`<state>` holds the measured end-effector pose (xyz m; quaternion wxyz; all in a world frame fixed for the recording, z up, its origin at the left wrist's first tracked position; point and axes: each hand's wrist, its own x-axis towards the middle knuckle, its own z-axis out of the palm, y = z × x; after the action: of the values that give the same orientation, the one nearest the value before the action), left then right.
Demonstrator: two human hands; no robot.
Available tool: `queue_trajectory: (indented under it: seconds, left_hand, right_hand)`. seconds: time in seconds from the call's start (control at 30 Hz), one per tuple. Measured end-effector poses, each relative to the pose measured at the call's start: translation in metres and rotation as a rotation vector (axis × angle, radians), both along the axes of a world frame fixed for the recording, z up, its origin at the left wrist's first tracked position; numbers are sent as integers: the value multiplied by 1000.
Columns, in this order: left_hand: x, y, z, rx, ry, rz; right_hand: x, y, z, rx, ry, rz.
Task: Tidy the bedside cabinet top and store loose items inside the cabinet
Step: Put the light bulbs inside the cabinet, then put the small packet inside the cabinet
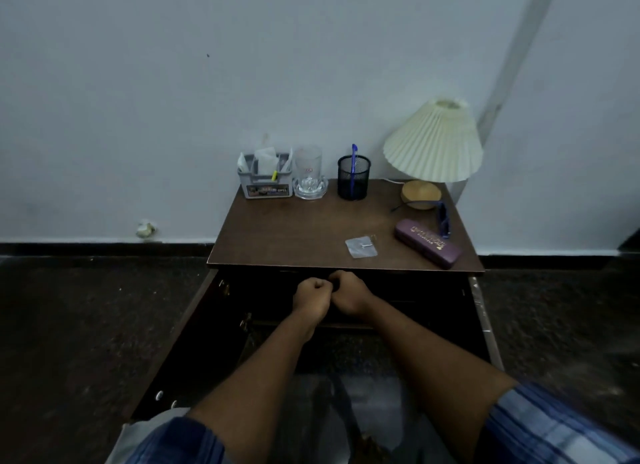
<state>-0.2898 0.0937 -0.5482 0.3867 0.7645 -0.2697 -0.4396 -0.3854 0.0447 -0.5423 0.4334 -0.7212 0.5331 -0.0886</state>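
Note:
The brown bedside cabinet stands with both doors swung open. My left hand and my right hand meet in front of its dark opening, just under the top's front edge. Both have their fingers curled, knuckles touching, and a small dark thing shows between them; what it is cannot be made out. On the top lie a purple glasses case, blue glasses and a small clear packet.
Along the back stand a grey organiser, a glass in a clear dish, a black mesh pen cup with a blue pen, and a pleated lamp. Open doors flank my arms. Crumpled paper lies by the wall.

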Motion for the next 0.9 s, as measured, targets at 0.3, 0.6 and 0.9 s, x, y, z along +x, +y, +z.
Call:
queue_trajectory:
  seconds: [0.3,0.6,0.9]
  left_hand:
    - [-35,25,41,-94,9,-61]
    - [-34,13,79,-224,-12,-33]
    - [-23,-10,73,-260,-102,-68]
  right_hand:
    - [-46,24,35,-50,-88,-120]
    - [-74,12,74,-186,-181,-277]
    - [-77,-19,75,-240,-210,-354]
